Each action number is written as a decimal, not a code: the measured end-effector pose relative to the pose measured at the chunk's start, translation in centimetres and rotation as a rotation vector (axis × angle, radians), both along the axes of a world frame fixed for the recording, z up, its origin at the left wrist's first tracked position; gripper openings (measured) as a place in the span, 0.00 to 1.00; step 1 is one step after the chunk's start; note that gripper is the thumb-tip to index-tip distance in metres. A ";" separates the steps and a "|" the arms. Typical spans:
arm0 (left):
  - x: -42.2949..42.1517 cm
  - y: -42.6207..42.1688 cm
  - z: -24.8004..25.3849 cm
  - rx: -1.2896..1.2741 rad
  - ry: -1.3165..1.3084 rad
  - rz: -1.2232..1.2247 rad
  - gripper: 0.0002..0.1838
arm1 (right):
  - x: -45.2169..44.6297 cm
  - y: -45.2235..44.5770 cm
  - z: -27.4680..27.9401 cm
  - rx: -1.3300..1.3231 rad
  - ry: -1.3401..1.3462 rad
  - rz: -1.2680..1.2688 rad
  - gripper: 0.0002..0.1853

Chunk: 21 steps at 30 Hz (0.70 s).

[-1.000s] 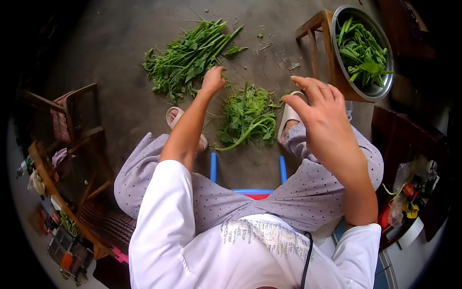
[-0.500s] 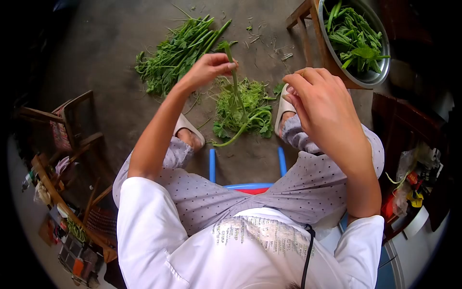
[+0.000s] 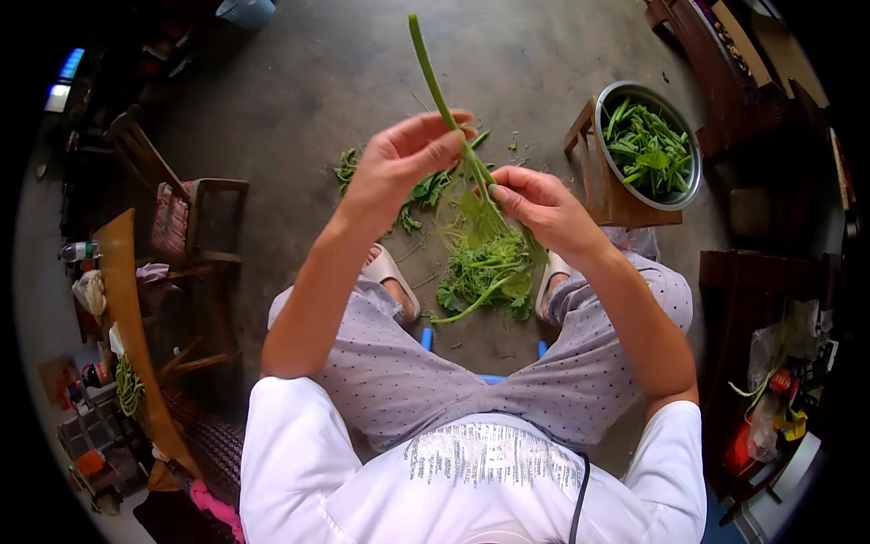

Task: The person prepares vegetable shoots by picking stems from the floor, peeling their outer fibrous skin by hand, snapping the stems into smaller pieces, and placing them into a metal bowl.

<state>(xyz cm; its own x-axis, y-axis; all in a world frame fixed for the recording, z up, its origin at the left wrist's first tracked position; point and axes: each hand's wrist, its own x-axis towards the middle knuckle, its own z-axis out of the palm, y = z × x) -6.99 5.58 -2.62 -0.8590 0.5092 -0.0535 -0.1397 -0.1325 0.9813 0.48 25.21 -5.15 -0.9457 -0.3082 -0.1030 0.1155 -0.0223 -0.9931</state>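
A long green leafy stalk (image 3: 430,72) slants up in front of me, its bare stem at the top and its leaves hanging lower down. My left hand (image 3: 412,159) pinches it around the middle between thumb and fingers. Just below, my right hand (image 3: 548,208) is closed on the stalk's lower, leafy part. Under the hands, a heap of stringy peelings and leaves (image 3: 485,276) lies on the floor between my feet. Behind my left hand, a bunch of leafy stalks (image 3: 426,192) is partly hidden.
At the right, a metal basin (image 3: 696,177) of cut greens (image 3: 648,145) rests on a wooden stool (image 3: 634,214). A wooden chair (image 3: 213,186) and a bench-like wooden board (image 3: 136,299) stand at the left. Dark furniture with bags (image 3: 770,354) is at the right.
My right hand has come from mid-air, holding nothing, to grip the stalk. My left hand still holds the stalk, now with its stem pointing up. The view has shifted to show more floor ahead.
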 end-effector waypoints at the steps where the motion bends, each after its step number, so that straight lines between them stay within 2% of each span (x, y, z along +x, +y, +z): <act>1: 0.8 -0.3 -0.4 0.055 -0.075 -0.043 0.17 | 0.4 -0.2 0.7 -0.070 -0.052 0.047 0.13; 2: 1.5 -0.5 -0.4 0.112 -0.151 -0.088 0.16 | 0.7 -0.3 1.2 -0.138 -0.107 0.094 0.15; 4: 2.5 -0.8 -0.2 0.160 -0.192 -0.036 0.14 | 1.1 -0.9 1.5 -0.110 -0.091 0.123 0.15; 6: 2.9 -1.2 -0.6 0.160 -0.158 0.027 0.12 | 1.3 -1.9 1.9 0.044 0.192 -0.148 0.14; 7: 3.1 -1.3 -0.7 0.156 -0.136 0.059 0.10 | 1.3 -1.7 2.7 0.049 0.119 -0.186 0.14; 12: 3.8 -1.7 -2.2 0.226 -0.126 0.077 0.11 | 1.1 -2.9 3.7 0.031 0.136 -0.218 0.09; 14: 3.7 -1.9 -2.3 0.248 -0.127 0.076 0.12 | 0.9 -3.3 3.7 0.206 0.203 -0.257 0.07; 15: 3.7 -2.0 -2.2 0.240 -0.117 0.072 0.11 | 0.7 -3.4 3.7 0.212 0.198 -0.251 0.07; 17: 3.6 -2.1 -2.2 0.235 -0.116 0.075 0.11 | 0.4 -3.5 3.6 0.336 0.330 -0.281 0.06; 21: 3.5 -2.3 -2.4 0.221 -0.165 0.066 0.10 | 0.0 -4.0 4.1 0.381 0.326 -0.284 0.05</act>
